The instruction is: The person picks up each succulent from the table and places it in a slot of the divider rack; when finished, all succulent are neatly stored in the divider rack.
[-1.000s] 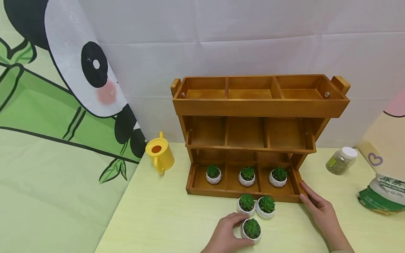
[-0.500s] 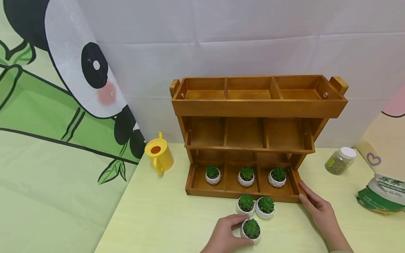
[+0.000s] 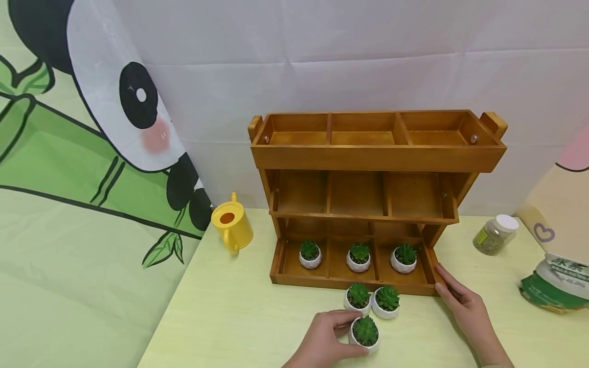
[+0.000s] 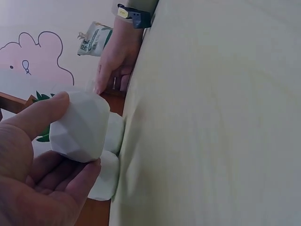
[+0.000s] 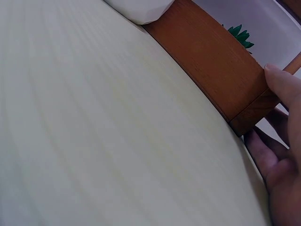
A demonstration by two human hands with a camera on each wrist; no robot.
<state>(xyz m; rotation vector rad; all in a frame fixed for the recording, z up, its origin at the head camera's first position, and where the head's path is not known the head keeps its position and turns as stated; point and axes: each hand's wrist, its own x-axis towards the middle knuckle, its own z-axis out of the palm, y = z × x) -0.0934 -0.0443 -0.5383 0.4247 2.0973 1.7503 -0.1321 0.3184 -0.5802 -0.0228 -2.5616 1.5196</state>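
My left hand pinches a small potted succulent between thumb and fingers, near the table's front. In the left wrist view, its white faceted pot appears tilted and off the table. Just beyond it, two more potted succulents, one on the left and one on the right, stand side by side before a three-tier wooden shelf. My right hand holds the shelf's lower right corner, with the thumb on the corner edge and the other fingers curled at its side.
Three potted succulents, left, middle and right, stand in the lowest tier's compartments. A yellow watering can is left of the shelf. To the right are a white-lidded jar and a green-white bag.
The potted succulent in my left hand has risen or shifted very slightly. My right hand stays at the shelf corner, and the other pots have not moved.
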